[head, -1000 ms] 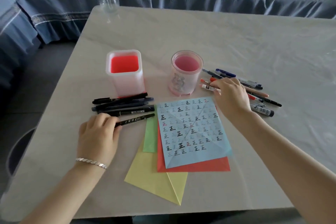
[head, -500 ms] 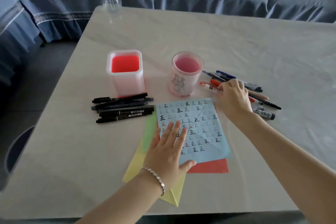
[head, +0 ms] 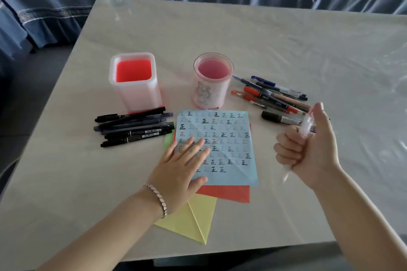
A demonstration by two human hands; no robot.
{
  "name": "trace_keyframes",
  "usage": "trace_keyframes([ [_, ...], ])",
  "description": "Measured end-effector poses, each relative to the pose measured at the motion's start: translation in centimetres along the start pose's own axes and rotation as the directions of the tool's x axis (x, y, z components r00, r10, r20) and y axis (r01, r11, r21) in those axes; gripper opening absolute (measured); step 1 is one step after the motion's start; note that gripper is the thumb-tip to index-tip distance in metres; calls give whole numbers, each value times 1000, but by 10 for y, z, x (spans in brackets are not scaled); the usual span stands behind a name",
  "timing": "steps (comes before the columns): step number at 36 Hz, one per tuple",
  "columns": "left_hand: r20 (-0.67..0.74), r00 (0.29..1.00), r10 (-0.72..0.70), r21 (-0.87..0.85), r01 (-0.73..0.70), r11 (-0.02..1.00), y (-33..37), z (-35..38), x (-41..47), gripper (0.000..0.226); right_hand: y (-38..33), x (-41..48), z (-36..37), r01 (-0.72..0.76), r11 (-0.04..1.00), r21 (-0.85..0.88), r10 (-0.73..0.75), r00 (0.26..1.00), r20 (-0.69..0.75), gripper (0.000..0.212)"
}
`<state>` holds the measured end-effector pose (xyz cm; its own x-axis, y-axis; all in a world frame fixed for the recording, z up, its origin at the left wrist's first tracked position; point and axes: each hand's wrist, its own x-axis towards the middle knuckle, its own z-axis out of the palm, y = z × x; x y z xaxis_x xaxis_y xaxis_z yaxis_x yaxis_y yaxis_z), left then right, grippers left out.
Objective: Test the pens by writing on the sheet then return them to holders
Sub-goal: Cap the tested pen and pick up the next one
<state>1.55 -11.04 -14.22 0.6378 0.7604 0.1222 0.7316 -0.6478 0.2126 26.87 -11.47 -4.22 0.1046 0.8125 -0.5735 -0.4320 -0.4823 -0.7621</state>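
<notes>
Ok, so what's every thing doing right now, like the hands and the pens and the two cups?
left hand: open, pressing flat on the blue sheet
right hand: fist gripping a clear pen, up in the air
clear pen: held tip down, too blurred to tell if capped
blue sheet: lying flat, mostly filled with marks
square cup: upright, no pens inside
round cup: upright, no pens inside
black markers: lying piled, capped
coloured pens: lying piled beside the round cup

Head camera looks forward-down, close over table (head: 286, 35).
</notes>
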Motion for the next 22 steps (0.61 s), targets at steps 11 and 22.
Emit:
trace_keyframes([
  [11, -50, 990, -130, -90, 125, 988, 28, 11, 9, 56, 11, -10, 26, 117, 968, 221, -101, 991, -84, 43],
  [22, -49, 985, -164, -127, 157, 979, 30, 11, 10, 49, 22, -7, 26, 243, 851, 465, -189, 969, -161, 51],
])
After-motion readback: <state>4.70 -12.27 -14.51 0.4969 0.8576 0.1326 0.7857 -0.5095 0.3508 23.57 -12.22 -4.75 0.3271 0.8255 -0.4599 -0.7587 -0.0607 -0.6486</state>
